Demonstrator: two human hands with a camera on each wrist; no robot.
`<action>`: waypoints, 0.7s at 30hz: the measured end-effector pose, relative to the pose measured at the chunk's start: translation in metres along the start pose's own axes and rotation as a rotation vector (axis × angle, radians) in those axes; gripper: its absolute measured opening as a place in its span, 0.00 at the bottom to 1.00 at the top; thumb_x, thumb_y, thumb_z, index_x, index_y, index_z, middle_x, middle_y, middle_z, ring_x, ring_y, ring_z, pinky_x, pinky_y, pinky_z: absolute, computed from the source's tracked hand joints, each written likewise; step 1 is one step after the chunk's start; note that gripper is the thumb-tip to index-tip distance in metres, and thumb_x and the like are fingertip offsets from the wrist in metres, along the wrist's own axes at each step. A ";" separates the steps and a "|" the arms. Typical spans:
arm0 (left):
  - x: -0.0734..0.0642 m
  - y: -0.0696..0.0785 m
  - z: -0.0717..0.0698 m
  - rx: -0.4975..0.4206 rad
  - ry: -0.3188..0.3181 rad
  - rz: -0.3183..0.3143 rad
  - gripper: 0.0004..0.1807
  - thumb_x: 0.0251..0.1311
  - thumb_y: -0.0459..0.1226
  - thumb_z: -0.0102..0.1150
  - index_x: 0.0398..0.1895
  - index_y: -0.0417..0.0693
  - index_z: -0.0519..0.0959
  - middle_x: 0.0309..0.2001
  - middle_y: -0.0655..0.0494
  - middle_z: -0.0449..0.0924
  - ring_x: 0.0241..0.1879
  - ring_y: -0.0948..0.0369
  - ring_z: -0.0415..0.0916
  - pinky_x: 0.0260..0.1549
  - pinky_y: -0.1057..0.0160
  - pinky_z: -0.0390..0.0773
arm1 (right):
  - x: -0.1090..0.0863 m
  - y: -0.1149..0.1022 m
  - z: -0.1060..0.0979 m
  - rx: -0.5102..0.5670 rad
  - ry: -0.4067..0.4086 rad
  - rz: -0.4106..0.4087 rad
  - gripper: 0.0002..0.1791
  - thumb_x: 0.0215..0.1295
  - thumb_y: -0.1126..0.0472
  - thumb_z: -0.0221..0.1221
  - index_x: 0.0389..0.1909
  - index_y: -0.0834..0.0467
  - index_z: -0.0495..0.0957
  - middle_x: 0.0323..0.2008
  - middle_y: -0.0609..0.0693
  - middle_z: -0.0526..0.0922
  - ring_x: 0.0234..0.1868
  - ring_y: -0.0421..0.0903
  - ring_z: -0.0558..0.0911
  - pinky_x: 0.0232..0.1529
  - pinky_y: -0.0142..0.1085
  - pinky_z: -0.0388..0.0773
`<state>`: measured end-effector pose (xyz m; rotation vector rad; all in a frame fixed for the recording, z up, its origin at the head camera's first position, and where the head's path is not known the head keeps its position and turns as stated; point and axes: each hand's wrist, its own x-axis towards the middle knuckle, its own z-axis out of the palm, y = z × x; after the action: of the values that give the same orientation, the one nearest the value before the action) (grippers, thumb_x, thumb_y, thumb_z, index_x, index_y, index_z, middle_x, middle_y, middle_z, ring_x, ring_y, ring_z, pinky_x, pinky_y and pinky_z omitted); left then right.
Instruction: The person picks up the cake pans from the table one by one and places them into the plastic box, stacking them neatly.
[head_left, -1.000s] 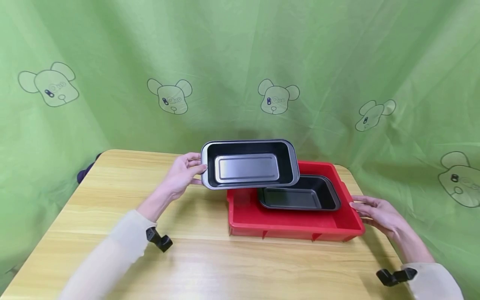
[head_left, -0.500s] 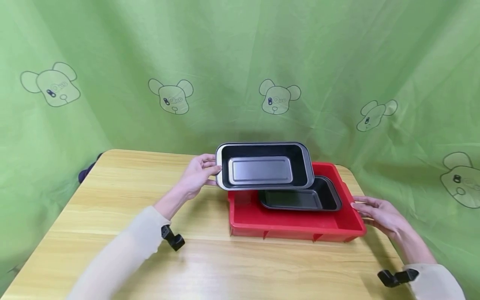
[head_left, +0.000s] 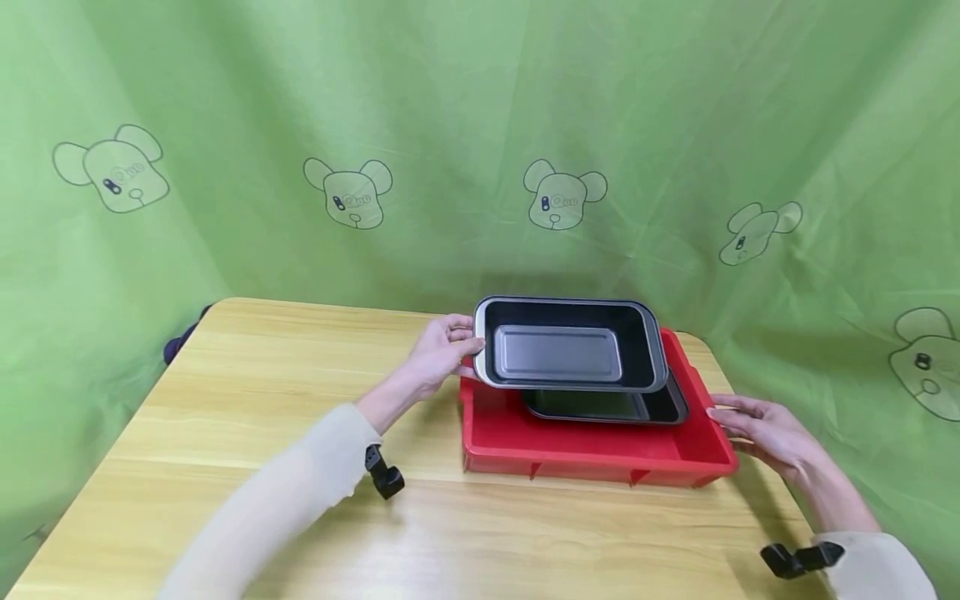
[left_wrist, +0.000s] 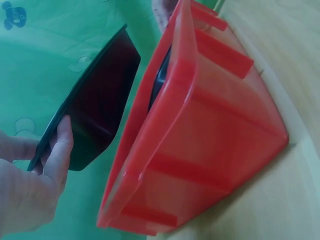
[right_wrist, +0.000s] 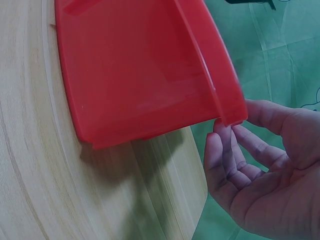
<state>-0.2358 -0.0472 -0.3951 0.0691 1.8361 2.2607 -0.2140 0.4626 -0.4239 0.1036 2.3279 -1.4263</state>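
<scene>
My left hand (head_left: 437, 357) pinches the left end of a dark metal loaf pan (head_left: 557, 353), thumb over the rim and fingers beneath. The pan hangs tilted above a red plastic bin (head_left: 592, 464), its inside facing me. In the left wrist view, a gap shows between the pan (left_wrist: 102, 95) and the bin's rim (left_wrist: 172, 95). A second dark loaf pan (head_left: 585, 406) lies in the bin, partly hidden behind the held one. At the bin's right side, my right hand (head_left: 767, 433) grips the rim, with thumb above and fingers curled underneath, as the right wrist view shows.
The bin stands on a light wooden table (head_left: 300, 350), toward its right side. A green curtain (head_left: 450, 100) with printed bear heads hangs close behind and around the table. Something dark (head_left: 176, 342) shows beyond the table's left edge.
My left hand has carried the loaf pan to the right and slightly down, so it now covers more of the second pan. The right hand keeps its hold on the bin.
</scene>
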 end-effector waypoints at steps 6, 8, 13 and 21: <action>0.004 -0.007 0.014 -0.024 -0.012 -0.021 0.20 0.71 0.22 0.54 0.65 0.28 0.71 0.50 0.38 0.83 0.32 0.60 0.84 0.25 0.61 0.91 | 0.000 0.000 0.000 -0.004 -0.003 -0.005 0.31 0.82 0.55 0.54 0.75 0.70 0.63 0.42 0.28 0.88 0.44 0.37 0.89 0.48 0.30 0.89; 0.006 -0.009 0.017 -0.024 -0.021 -0.028 0.20 0.72 0.23 0.54 0.66 0.28 0.71 0.53 0.34 0.82 0.33 0.59 0.85 0.28 0.59 0.92 | 0.000 0.000 0.000 0.010 0.000 -0.001 0.23 0.81 0.55 0.55 0.71 0.60 0.71 0.42 0.28 0.88 0.44 0.37 0.89 0.48 0.30 0.89; 0.008 -0.012 0.023 -0.004 -0.036 -0.052 0.21 0.73 0.24 0.54 0.68 0.30 0.70 0.58 0.29 0.80 0.36 0.58 0.84 0.32 0.58 0.93 | 0.000 -0.001 0.000 0.018 -0.002 0.002 0.21 0.81 0.55 0.55 0.69 0.57 0.72 0.42 0.29 0.88 0.43 0.38 0.89 0.47 0.30 0.89; 0.012 -0.019 0.033 -0.008 -0.028 -0.074 0.20 0.73 0.25 0.54 0.66 0.31 0.70 0.59 0.28 0.79 0.35 0.57 0.83 0.29 0.59 0.93 | 0.000 -0.001 0.001 -0.013 -0.011 -0.001 0.35 0.82 0.55 0.54 0.77 0.74 0.56 0.42 0.27 0.87 0.44 0.37 0.88 0.48 0.30 0.89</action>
<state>-0.2393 -0.0096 -0.4075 0.0302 1.7858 2.2052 -0.2141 0.4614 -0.4231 0.0905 2.3280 -1.4086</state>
